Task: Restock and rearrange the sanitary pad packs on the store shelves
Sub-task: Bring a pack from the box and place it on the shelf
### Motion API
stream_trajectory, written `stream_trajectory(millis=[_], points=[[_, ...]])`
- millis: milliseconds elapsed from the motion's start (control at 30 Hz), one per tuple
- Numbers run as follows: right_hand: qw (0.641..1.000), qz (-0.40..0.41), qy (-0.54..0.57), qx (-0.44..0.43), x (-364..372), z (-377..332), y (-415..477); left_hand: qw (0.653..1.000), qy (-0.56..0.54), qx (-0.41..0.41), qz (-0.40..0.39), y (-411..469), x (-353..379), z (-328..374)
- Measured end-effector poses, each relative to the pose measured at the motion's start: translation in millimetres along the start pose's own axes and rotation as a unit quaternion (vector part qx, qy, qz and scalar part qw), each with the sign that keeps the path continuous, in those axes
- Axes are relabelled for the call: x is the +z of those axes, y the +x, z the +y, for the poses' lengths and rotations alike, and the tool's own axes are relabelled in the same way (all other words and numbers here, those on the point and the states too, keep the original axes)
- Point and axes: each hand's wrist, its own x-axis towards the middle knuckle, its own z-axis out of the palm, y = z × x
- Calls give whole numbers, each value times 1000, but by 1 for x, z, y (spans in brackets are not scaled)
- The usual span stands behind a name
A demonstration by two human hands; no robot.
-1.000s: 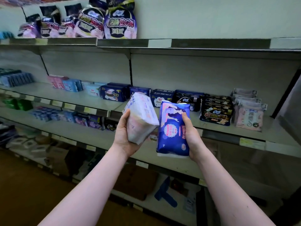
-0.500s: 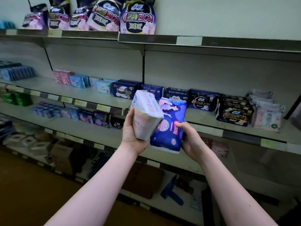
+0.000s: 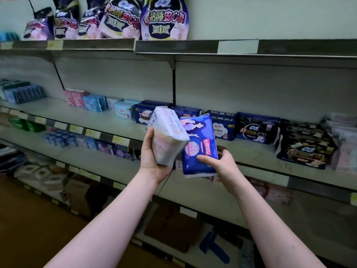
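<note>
**Fig.** Two packs are held in front of the grey metal middle shelf (image 3: 255, 155); neither is placed yet. The left hand (image 3: 154, 153) grips a white soft-plastic pad pack (image 3: 168, 136) at its lower end, with the thumb along the near face. The right hand (image 3: 222, 165) grips a blue soft-plastic pad pack (image 3: 199, 144), thumb across its front and fingers behind. The white pack overlaps the blue pack's upper left edge, and the two appear to touch.

The step in hand seems to be sorting each pack to its matching row. To do it well:
- Separate the packs and place one at a time.
- Set each upright, printed face outward, flush with its neighbours and back from the shelf lip.
- Grip lightly so the soft wrapper does not crease.

The blue pack probably belongs with the row of dark blue packs (image 3: 185, 113) just behind it.

**Writing:**
- The blue pack has a red band with white characters, seemingly 七度空间.
- The white pack shows letters ending "BC".
- A navy pack with a moon motif (image 3: 255, 128) reads 超熟睡 and "420".
- The large purple-and-pink bags (image 3: 164, 18) on the top shelf read 熟睡安心裤.
- The yellow and white price tags (image 3: 120, 140) are too blurred to read.
</note>
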Motion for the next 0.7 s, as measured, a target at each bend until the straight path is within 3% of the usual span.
stream_trajectory(millis=[133,267,467,700], points=[[999,-5,-5,-41,-5,-8,42,998,19,65,-14,40,10,19],[997,-15,9,-75,0,-8,78,990,65,101,-76,72,11,28],[995,-46,13,-92,8,-7,114,990,64,99,-77,108,-7,40],[992,-3,-44,-116,31,-4,168,993,55,53,-89,159,-24,69]])
